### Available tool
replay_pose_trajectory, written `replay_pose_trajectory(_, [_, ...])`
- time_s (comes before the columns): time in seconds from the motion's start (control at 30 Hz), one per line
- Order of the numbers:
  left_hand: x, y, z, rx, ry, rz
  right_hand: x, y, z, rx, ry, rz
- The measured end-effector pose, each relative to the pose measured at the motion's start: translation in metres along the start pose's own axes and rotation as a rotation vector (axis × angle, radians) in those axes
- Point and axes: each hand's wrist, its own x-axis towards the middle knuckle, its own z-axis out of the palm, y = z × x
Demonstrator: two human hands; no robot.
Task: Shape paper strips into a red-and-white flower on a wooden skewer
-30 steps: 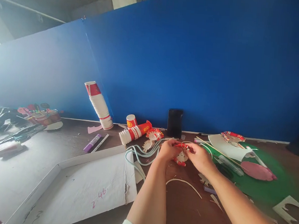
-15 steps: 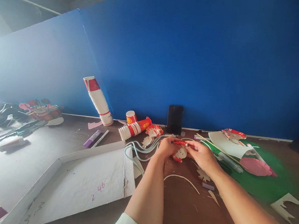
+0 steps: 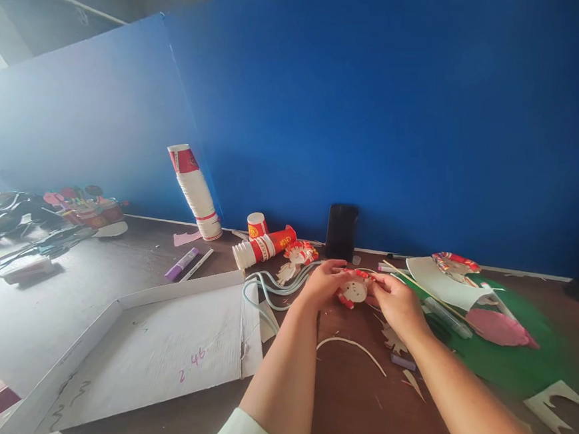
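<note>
Between my two hands is a cut paper cup (image 3: 354, 290), its round white bottom marked with small dark dots and its red strips spread outward. My left hand (image 3: 325, 281) pinches it on the left, fingers closed at the edge. From the right, the thumb and fingers of my right hand (image 3: 392, 297) close on its other side. Fingers hide part of the strips. Left of my hands lies another cut cup (image 3: 293, 261) with fringed strips, beside pale blue cords (image 3: 274, 283). A curved white paper strip (image 3: 354, 342) rests on the table below.
A tall stack of paper cups (image 3: 198, 196) leans at the back left, near fallen cups (image 3: 264, 247) and a purple glue stick (image 3: 183, 264). An open white box (image 3: 158, 360) fills the left front. Paper pieces and a wooden stick (image 3: 428, 291) lie over a green sheet (image 3: 518, 362).
The cut cup's dotted white bottom now shows more fully between my hands. My right hand has shifted slightly right and the fingers have opened apart a little from the left ones.
</note>
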Motion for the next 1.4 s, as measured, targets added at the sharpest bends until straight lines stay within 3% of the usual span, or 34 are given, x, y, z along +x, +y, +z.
replay_pose_trajectory(0.17, [-0.008,0.006,0.005,-0.285,-0.068,-0.103,0.003,0.0,-0.003,0.096,0.207,-0.024])
replay_pose_trajectory(0.3, [-0.009,0.003,0.013,-0.347,-0.069,-0.099,0.0,-0.007,0.002,0.2,0.27,-0.019])
replay_pose_trajectory(0.5, [-0.002,-0.003,0.015,-0.223,0.075,-0.028,-0.001,-0.003,0.004,0.107,0.204,-0.054])
replay_pose_trajectory(0.63, [0.001,-0.005,0.016,-0.092,0.078,0.021,0.002,0.004,0.003,0.006,0.186,-0.046])
replay_pose_trajectory(0.87, [0.0,-0.005,0.022,-0.122,0.078,0.0,0.006,0.009,0.007,0.265,0.178,-0.004])
replay_pose_trajectory(1.03, [0.002,-0.009,0.024,-0.159,0.087,0.008,0.002,-0.002,0.004,-0.141,0.261,-0.133])
replay_pose_trajectory(1.1, [0.002,-0.01,0.025,-0.175,0.069,0.021,-0.001,-0.008,0.002,-0.274,0.297,-0.261])
replay_pose_trajectory(1.23, [0.0,-0.008,0.027,-0.161,0.036,0.014,-0.003,-0.015,-0.003,-0.43,0.309,-0.493])
replay_pose_trajectory(1.4, [-0.001,-0.008,0.028,-0.142,0.006,0.002,-0.003,-0.017,-0.008,-0.527,0.29,-0.59])
